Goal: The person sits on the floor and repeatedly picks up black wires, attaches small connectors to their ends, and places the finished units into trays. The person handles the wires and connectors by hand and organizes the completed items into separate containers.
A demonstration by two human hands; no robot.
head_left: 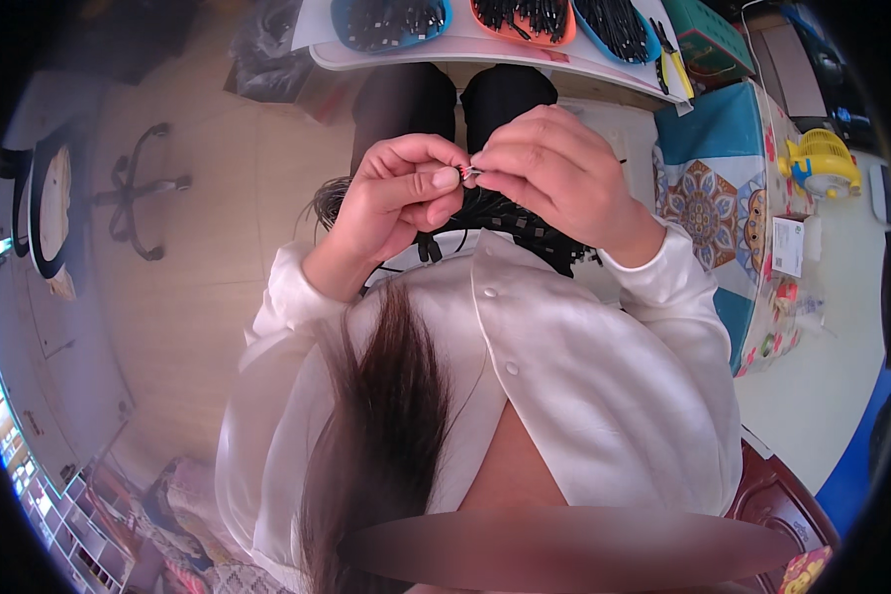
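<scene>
In front of my chest, both hands meet at a cable end with thin red and whitish wires [466,172]. My left hand [398,193] is closed, pinching it between thumb and forefinger. Closed from the other side, my right hand [562,173] has its fingertips on the light-coloured tips of the wires. The exact form of the piece between the fingertips is too small to make out. Under the hands, a bundle of black cables [535,230] with small dark connectors lies across my lap. Some loops of cable [328,201] stick out beside my left wrist.
Ahead is a white table [366,57] with a blue tray [345,38], an orange tray [564,36] and another blue tray [653,45], all holding black cable pieces. Yellow-handled pliers [681,74] lie beside them. At right are a patterned cloth [703,203] and a yellow fan [822,163].
</scene>
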